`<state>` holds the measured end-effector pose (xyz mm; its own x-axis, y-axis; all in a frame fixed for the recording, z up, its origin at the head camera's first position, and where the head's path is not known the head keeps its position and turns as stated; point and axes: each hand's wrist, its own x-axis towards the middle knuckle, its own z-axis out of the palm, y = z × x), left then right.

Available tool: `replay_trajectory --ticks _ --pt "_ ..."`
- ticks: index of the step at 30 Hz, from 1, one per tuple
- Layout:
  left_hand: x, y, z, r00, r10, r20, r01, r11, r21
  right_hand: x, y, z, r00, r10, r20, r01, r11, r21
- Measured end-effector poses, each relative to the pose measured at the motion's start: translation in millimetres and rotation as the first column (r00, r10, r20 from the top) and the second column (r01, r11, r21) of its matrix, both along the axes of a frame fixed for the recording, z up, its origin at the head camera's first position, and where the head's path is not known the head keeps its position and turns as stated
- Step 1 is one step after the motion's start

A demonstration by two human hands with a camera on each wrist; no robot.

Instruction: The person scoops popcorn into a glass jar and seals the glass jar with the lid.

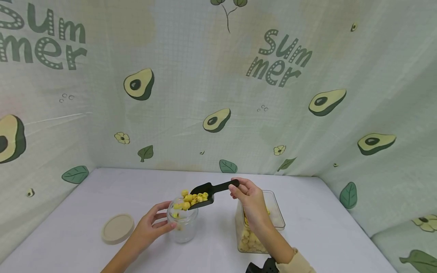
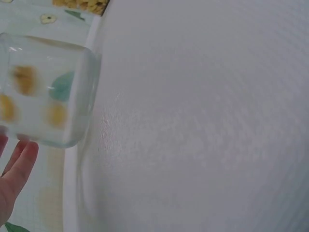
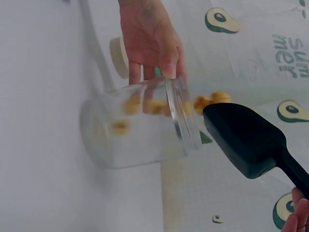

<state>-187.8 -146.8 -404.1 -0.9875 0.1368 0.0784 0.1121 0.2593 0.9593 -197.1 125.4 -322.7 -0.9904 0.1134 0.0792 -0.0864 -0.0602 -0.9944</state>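
In the head view my left hand (image 1: 151,223) grips a clear jar (image 1: 184,232) near its mouth, thumb in front and fingers around the far side. My right hand (image 1: 252,199) pinches the handle end of a black scoop (image 1: 203,203), tilted down over the jar's mouth. Yellow popcorn (image 1: 199,197) lies on the scoop and spills from its lip into the jar. Blurred pieces appear inside the jar (image 3: 145,145) in the right wrist view. The left wrist view shows the lower part of the jar (image 2: 79,101) above my left fingers (image 2: 21,169).
A clear square container (image 1: 240,233) holding popcorn stands below my right forearm. Left of my left hand lies a round beige lid (image 1: 117,229). A printed avocado curtain (image 1: 177,94) hangs behind the white table (image 1: 307,227). A black object (image 1: 263,267) sits by the right sleeve.
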Motion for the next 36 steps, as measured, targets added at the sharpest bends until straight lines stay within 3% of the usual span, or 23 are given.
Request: replay_trajectory --ticks 10,24,29,36 --pt "0.9 -1 -1.3 0.999 -0.015 -0.042 0.016 1.000 0.016 3.3 -2 2.3 1.000 0.005 -0.007 -0.005 0.999 0.042" --pt "2.5 -1 -0.4 1.000 -0.012 -0.021 0.013 1.000 0.003 17.4 -1 7.8 0.988 0.041 -0.148 -0.017 0.986 0.163" --pt "2.3 0 -1.9 1.000 -0.010 -0.021 0.010 1.000 0.014 22.5 3 10.3 0.981 0.037 -0.191 -0.009 0.989 0.145" --pt "2.6 1 -1.2 0.999 -0.011 -0.032 0.012 1.000 0.023 28.0 13 13.9 0.985 0.012 -0.173 0.004 0.995 0.096"
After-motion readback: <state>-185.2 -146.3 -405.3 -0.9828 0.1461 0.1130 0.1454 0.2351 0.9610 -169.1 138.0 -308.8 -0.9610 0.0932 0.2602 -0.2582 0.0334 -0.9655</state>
